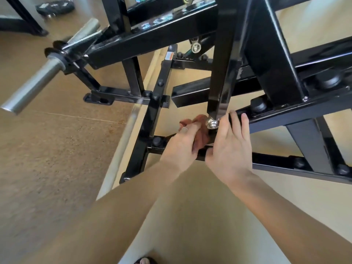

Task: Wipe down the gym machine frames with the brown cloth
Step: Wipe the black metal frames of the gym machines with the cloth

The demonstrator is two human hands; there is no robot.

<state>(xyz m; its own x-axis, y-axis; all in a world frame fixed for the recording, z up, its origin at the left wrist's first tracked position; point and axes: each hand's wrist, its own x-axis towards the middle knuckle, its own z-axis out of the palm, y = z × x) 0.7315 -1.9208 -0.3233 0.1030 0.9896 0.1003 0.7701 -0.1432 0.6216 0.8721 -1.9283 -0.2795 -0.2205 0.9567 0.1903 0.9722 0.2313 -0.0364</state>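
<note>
The black gym machine frame fills the upper and right part of the head view, with square steel bars crossing at many angles. My left hand grips the bunched brown cloth and holds it against a low black bar near a shiny metal bolt cap. My right hand rests beside it, fingers straight and laid over the slanted black bar above. Most of the cloth is hidden between my hands.
Two steel weight pegs stick out at the left. A black base bar runs down toward me along the edge of a pale floor mat. Brown flooring lies to the left. A dark object sits far back left.
</note>
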